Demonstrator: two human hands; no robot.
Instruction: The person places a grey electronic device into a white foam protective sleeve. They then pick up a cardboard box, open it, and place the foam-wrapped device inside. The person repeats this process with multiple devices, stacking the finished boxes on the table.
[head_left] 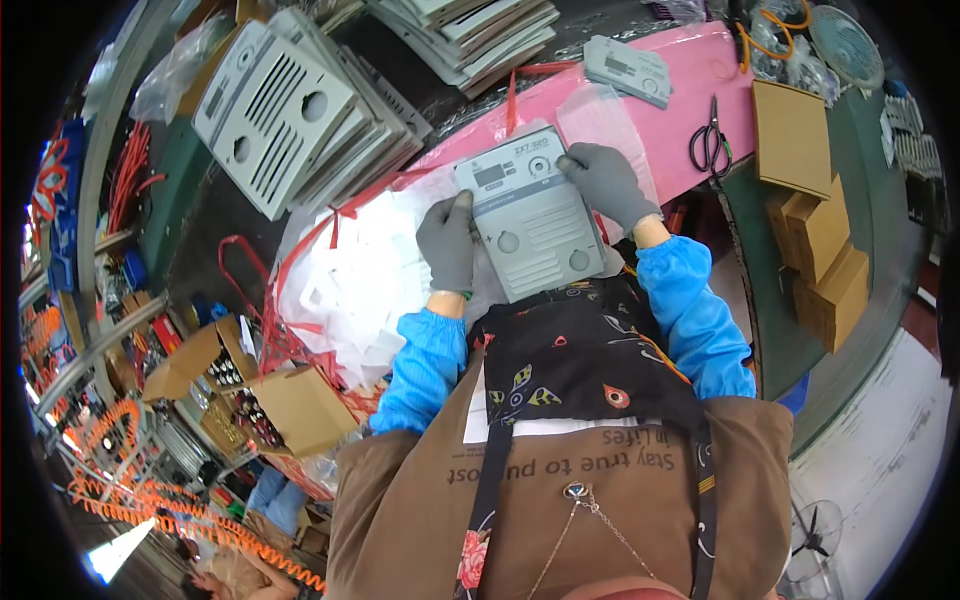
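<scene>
Both my hands, in grey gloves with blue sleeve covers, hold a grey front panel (pixel 532 215) just in front of my apron. The panel has a small dark display window, slanted vent slots and round holes. My left hand (pixel 447 243) grips its left edge, thumb on the face. At the upper right corner my right hand (pixel 607 182) closes round the edge, with its thumb on top. Under and beside the panel lies pink foam sheet (pixel 690 75) with white wrapping. Farther off on the foam rests another grey panel (pixel 627 70).
Stacks of similar panels stand at the left (pixel 285 110) and at the back (pixel 470 35). Black-handled scissors (pixel 711 145) lie on the foam. Brown cardboard boxes (pixel 820 250) stand at the right. Red strapping (pixel 340 215) loops over white packing (pixel 350 290). An open carton (pixel 300 405) holds small parts.
</scene>
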